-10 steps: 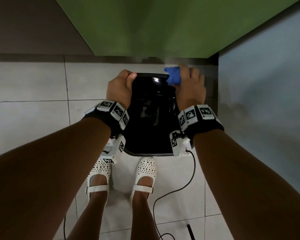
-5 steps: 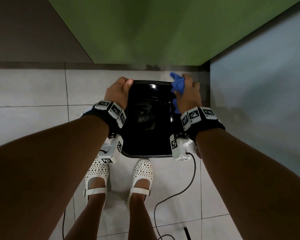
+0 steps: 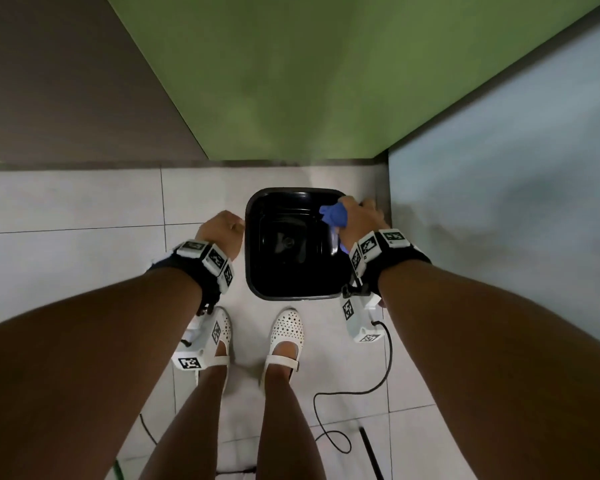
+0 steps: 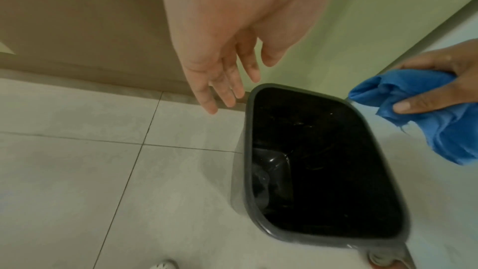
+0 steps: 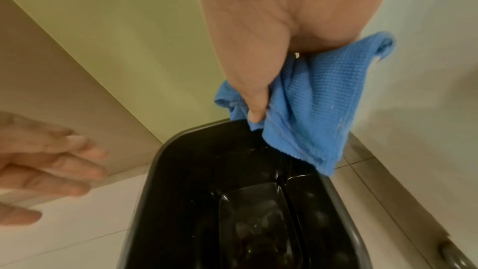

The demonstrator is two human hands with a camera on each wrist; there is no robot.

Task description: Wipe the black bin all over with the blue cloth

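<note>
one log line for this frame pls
left hand: open, off bin | right hand: grips blue cloth above rim | black plastic bin: upright on tiled floor

Floor [image 3: 84, 209]: large pale glazed tiles with thin dark grout lines, surface reflective. Grey skirting strip [image 3: 84, 165] runs along the base of the far walls. Far wall in two sections: brown panel [image 3: 66, 81] at left, green panel [image 3: 291, 71] at centre, meeting on a straight vertical edge. Right side: pale blue-grey wall [image 3: 506, 220], joining the green panel at a corner. Black cable [image 3: 368, 393] trails in a loop across the tiles at lower right, beside a short dark rod [image 3: 369, 452]. Lighting even, dim
</note>
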